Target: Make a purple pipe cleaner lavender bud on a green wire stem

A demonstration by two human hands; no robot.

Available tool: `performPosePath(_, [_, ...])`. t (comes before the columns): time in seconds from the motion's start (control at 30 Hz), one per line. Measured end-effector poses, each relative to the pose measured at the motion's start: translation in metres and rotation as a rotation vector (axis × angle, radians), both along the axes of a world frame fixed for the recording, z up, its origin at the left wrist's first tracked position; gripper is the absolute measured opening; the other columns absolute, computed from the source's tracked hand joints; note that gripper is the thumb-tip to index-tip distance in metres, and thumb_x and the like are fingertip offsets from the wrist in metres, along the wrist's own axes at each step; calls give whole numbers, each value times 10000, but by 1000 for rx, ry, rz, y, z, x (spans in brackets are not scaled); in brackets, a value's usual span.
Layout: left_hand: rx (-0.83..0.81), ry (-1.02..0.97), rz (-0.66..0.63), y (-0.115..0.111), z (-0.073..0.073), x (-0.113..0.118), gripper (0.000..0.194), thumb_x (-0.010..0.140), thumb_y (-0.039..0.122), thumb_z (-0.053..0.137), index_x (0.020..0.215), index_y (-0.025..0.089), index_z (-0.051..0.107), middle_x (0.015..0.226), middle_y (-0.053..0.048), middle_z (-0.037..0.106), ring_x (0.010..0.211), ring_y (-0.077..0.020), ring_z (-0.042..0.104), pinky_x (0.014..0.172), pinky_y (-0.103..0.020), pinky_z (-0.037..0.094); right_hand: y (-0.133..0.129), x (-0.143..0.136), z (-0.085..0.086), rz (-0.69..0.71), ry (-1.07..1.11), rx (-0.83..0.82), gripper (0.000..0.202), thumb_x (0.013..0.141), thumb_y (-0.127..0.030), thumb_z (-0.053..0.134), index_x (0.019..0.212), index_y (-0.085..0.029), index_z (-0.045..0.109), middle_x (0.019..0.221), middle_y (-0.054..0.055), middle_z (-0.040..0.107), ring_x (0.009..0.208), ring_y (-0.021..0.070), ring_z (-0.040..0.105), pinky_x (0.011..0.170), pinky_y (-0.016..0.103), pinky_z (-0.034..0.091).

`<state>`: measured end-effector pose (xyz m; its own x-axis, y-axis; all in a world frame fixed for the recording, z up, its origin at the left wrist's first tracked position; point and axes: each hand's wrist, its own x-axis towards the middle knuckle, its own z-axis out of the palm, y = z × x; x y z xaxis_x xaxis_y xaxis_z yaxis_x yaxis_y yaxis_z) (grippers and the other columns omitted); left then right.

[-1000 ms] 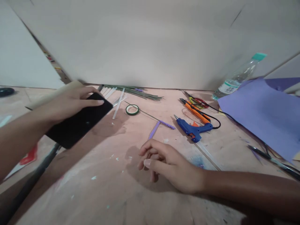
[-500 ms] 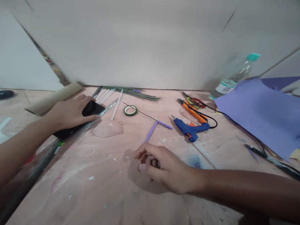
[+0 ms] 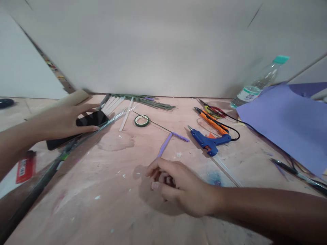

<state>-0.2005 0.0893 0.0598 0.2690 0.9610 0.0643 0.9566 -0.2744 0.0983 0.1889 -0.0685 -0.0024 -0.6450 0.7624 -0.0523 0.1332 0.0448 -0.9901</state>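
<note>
My left hand (image 3: 58, 120) grips a black phone (image 3: 93, 119) at the left, its thumb along the near edge and the fingers over the far side. Loosely curled, my right hand (image 3: 178, 187) hovers low over the table, thumb apart from the forefinger and nothing visible between them. A purple paper strip (image 3: 165, 144) runs toward its fingertips, the lower end hidden by the hand. That strip joins a purple twisted piece (image 3: 181, 137) on a thin green stem (image 3: 159, 126). A roll of green tape (image 3: 141, 120) lies by the stem's far end.
Right of centre lie a blue glue gun (image 3: 211, 141), an orange cutter (image 3: 214, 121) and scissors (image 3: 216, 111). Farther right are a water bottle (image 3: 251, 90), purple paper (image 3: 283, 119) and a pen (image 3: 297, 173). White glue sticks (image 3: 126, 114) and green stems (image 3: 153, 103) lie near the wall.
My left hand has moved left and the phone has shifted left with it. A red item at the lower left is now more exposed. My right hand stays nearly still.
</note>
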Motion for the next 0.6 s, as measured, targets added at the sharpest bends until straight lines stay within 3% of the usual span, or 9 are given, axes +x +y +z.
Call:
performPosePath(0.13, [-86, 144, -25, 2, 0, -3, 1092, 896, 864, 656, 1681, 122, 492, 1451, -161, 750, 942, -286, 716, 840, -312, 500, 0, 0, -1, -5, -7, 9, 253, 908, -84, 643, 1129, -207, 660, 944, -14, 687, 707, 102, 611, 627, 221, 464])
performPosePath(0.27, [-112, 180, -31, 4, 0, -3, 1077, 899, 853, 637, 1696, 151, 460, 1549, -143, 696, 1091, -325, 720, 932, -356, 516, 0, -1, -1, -3, -16, 12, 283, 895, -69, 635, 1135, -215, 661, 936, -24, 686, 702, 97, 616, 624, 214, 461])
performPosePath(0.37, [-133, 179, -18, 7, 0, -4, 1210, 816, 990, 568, 1694, 164, 461, 1644, -138, 623, 1186, -337, 692, 1006, -383, 505, 1, 0, 0, 0, -23, 29, 285, 895, -75, 630, 1140, -216, 663, 954, -17, 705, 723, 101, 614, 635, 213, 462])
performPosePath(0.47, [-153, 174, 1, 5, 3, 0, 1363, 721, 1110, 479, 1686, 148, 472, 1608, -151, 649, 1181, -343, 683, 1029, -401, 497, 1, 0, 1, 1, -23, 37, 262, 898, -90, 633, 1125, -219, 661, 940, -17, 697, 732, 105, 609, 631, 212, 456])
performPosePath(0.6, [-158, 155, 1, -1, 9, 9, 1243, 831, 1047, 488, 1685, 145, 489, 1557, -168, 661, 1176, -362, 681, 1043, -425, 492, 0, 0, 1, 6, -40, 27, 265, 894, -83, 637, 1117, -226, 658, 889, -32, 654, 716, 107, 595, 616, 212, 440])
